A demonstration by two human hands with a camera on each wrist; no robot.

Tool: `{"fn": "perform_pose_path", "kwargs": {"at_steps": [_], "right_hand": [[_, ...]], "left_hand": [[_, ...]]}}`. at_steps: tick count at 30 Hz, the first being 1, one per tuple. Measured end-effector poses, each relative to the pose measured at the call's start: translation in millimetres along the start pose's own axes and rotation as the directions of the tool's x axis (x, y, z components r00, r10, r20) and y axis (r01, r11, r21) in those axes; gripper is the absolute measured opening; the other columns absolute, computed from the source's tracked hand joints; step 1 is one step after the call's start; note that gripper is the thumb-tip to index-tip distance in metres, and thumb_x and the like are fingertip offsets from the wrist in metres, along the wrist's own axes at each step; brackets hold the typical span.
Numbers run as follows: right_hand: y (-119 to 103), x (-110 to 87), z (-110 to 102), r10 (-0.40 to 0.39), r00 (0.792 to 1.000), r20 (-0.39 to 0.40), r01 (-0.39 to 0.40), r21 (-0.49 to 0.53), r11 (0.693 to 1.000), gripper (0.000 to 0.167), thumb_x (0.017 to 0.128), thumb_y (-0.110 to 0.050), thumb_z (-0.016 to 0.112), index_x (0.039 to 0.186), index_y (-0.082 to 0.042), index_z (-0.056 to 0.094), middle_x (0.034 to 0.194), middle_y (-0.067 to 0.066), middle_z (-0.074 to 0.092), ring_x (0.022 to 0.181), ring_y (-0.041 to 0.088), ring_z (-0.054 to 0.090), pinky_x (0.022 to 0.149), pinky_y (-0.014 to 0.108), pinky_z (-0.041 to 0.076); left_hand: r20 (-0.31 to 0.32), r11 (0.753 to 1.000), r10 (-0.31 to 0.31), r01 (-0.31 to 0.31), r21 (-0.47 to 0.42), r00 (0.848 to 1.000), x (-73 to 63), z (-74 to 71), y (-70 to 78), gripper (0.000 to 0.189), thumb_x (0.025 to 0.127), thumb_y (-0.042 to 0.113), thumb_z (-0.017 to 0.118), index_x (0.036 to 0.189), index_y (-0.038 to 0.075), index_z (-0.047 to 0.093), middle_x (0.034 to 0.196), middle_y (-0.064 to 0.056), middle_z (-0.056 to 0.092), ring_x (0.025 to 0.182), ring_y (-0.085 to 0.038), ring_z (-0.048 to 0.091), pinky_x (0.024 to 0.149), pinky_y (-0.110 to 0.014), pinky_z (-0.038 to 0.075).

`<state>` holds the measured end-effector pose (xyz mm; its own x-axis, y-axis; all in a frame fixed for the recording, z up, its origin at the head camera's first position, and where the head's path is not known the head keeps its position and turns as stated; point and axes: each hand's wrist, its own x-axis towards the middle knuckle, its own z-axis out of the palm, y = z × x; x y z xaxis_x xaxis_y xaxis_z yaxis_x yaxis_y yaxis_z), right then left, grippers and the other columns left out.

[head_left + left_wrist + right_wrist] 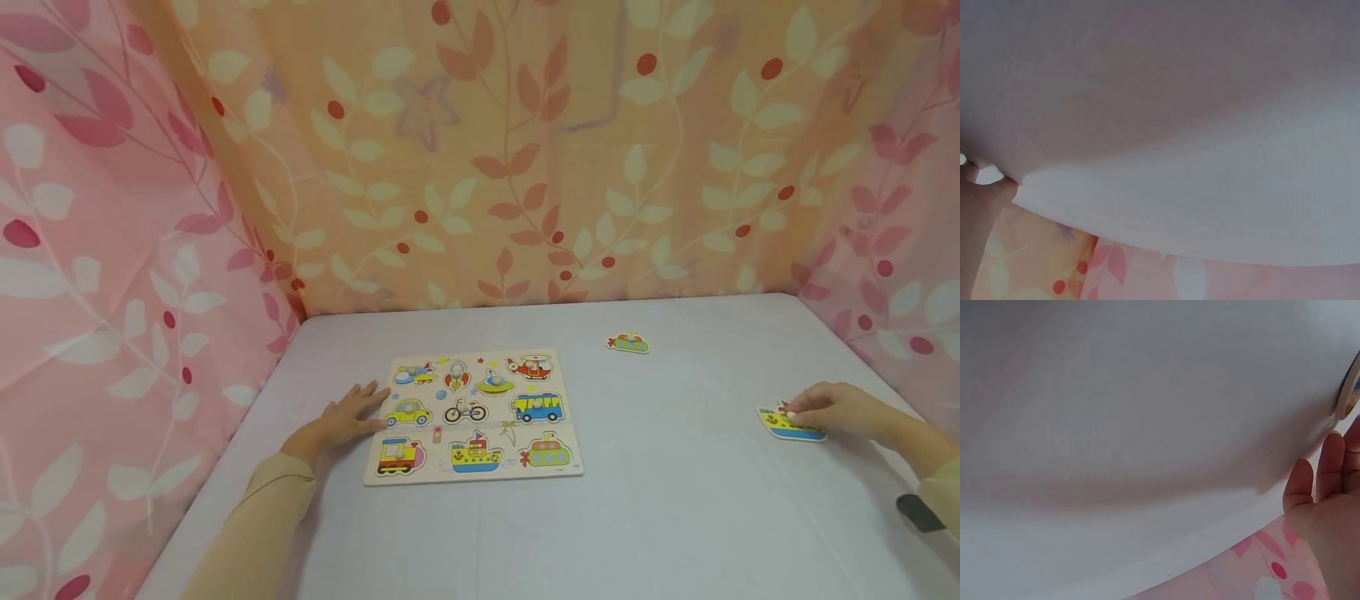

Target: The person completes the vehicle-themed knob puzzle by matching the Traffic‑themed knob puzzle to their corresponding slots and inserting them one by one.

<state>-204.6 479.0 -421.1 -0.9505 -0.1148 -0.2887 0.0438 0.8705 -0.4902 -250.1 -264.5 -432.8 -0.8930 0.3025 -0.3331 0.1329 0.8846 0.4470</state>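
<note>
My right hand (843, 410) pinches a yellow and blue ship puzzle piece (787, 427) from above, at the right side of the table. In the right wrist view the edge of that piece (1349, 397) shows at the right border, beside the curled fingers (1299, 487). A wooden puzzle board (480, 482) with vehicle pictures lies left of the middle. My left hand (347, 417) lies at its left edge, fingers spread and fingertips touching the board near the yellow car (408, 412). Printed ship (476, 454) and submarine (547, 454) shapes show in the board's front row.
A loose green submarine piece (630, 342) lies near the back of the white-covered table (637, 533). Flowered cloth (480, 167) hangs behind the table and along both sides. A dark object (919, 512) shows under the right sleeve.
</note>
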Motion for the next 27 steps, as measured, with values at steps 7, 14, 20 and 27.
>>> {"fn": "perform_pose_path", "kwargs": {"at_steps": [7,14,20,27], "right_hand": [[-23.8,-1.1,11.2,-0.048,0.998,-0.042,0.05,0.027,0.998,0.037,0.09,-0.029,0.07,0.103,0.006,0.064,0.099,0.012,0.064,0.09,0.027,0.055,0.075,0.041,0.05],[-64.2,0.1,20.3,-0.079,0.997,-0.022,0.081,0.088,0.993,0.033,0.093,-0.029,0.066,0.106,0.002,0.064,0.108,0.017,0.061,0.099,0.035,0.051,0.077,0.05,0.047],[-100.4,2.5,29.0,-0.13,0.991,-0.027,0.133,0.121,0.984,0.03,0.091,-0.028,0.069,0.103,-0.001,0.065,0.108,0.017,0.061,0.101,0.036,0.05,0.079,0.05,0.046],[-134.7,5.3,37.6,-0.157,0.987,-0.028,0.16,0.126,0.979,0.025,0.089,-0.024,0.071,0.098,-0.002,0.066,0.104,0.013,0.061,0.099,0.034,0.05,0.079,0.046,0.044]], "left_hand": [[0.001,1.0,-0.016,0.016,0.013,1.0,0.8,-0.7,-1.8,0.078,0.093,0.05,0.059,0.154,0.014,0.027,0.161,-0.018,0.009,0.145,-0.044,-0.004,0.108,-0.07,-0.002],[-0.002,1.0,-0.01,0.01,0.007,1.0,0.6,-0.1,-1.4,0.078,0.093,0.048,0.059,0.154,0.014,0.027,0.161,-0.019,0.01,0.144,-0.045,-0.003,0.108,-0.07,-0.002],[-0.005,1.0,-0.01,0.01,0.001,1.0,0.6,1.2,-2.3,0.078,0.093,0.048,0.059,0.154,0.014,0.027,0.161,-0.019,0.01,0.145,-0.045,-0.004,0.108,-0.07,-0.003],[-0.005,1.0,-0.013,0.013,-0.001,1.0,1.7,0.6,-2.4,0.078,0.093,0.049,0.059,0.154,0.014,0.026,0.161,-0.018,0.009,0.145,-0.043,-0.005,0.108,-0.07,-0.003]]}}
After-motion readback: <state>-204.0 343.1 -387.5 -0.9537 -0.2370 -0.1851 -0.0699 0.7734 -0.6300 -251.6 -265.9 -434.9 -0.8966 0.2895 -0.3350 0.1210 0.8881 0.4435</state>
